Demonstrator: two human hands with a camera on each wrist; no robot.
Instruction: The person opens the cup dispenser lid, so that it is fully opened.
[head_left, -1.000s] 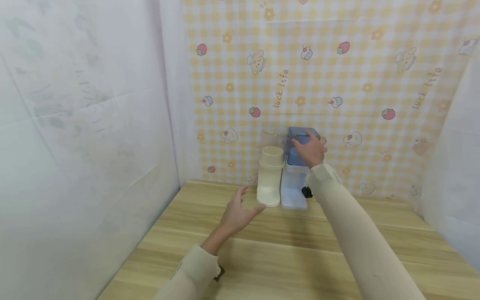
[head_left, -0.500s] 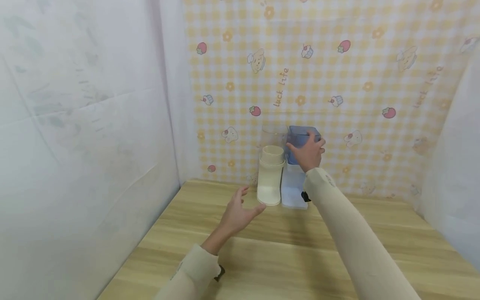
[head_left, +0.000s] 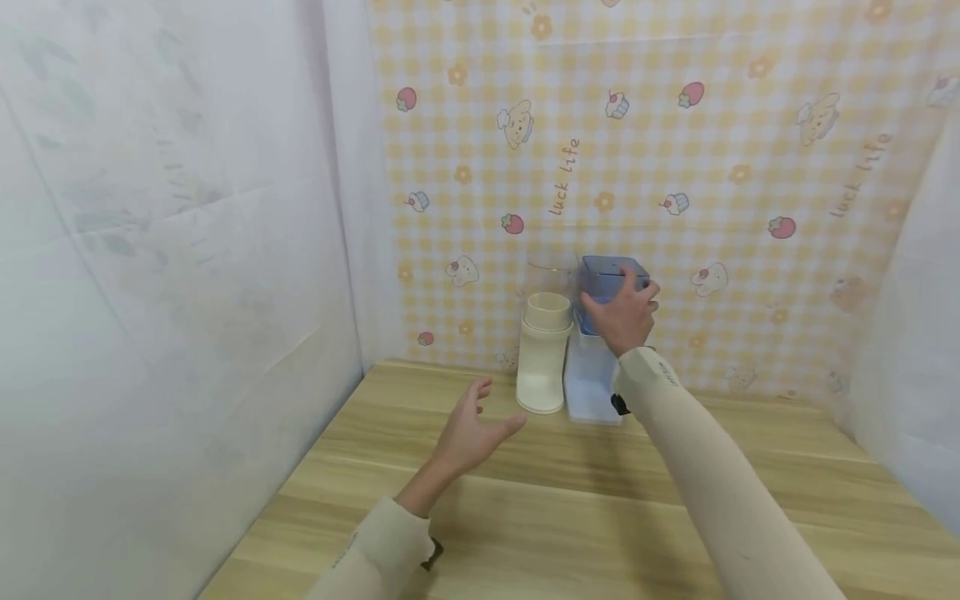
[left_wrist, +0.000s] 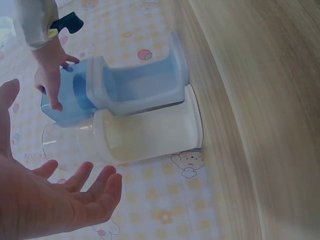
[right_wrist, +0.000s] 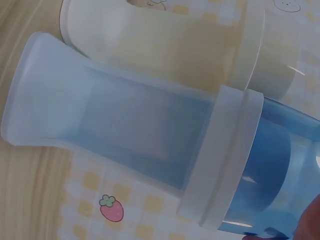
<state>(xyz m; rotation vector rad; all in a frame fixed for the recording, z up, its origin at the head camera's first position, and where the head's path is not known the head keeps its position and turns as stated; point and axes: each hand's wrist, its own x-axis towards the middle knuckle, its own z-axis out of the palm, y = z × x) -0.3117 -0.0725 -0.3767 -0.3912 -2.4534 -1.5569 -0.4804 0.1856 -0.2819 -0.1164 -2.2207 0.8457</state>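
Observation:
My right hand [head_left: 621,317] grips the see-through blue square-sided container [head_left: 600,279] on top of a pale blue-white stand [head_left: 592,379], thumb on the left side and fingers on the right. In the left wrist view, the blue container [left_wrist: 75,95] and its stand [left_wrist: 145,82] show from the side. Just left of them is a cream stand [head_left: 542,367] topped by a clear round container [head_left: 551,271], and the two stands nearly touch. My left hand [head_left: 467,433] hovers over the table in front of the cream stand, fingers spread and holding nothing.
Both stands are on a wood-grain table [head_left: 540,517], close to its back edge. A yellow checked cloth [head_left: 637,150] hangs behind them. White sheets [head_left: 225,292] line the left side, and another sheet [head_left: 907,350] hangs at the right.
My right hand has moved lower around the blue container, and its thumb now lies across the front-left side. The blue-white stand has come slightly forward. My left hand has barely moved.

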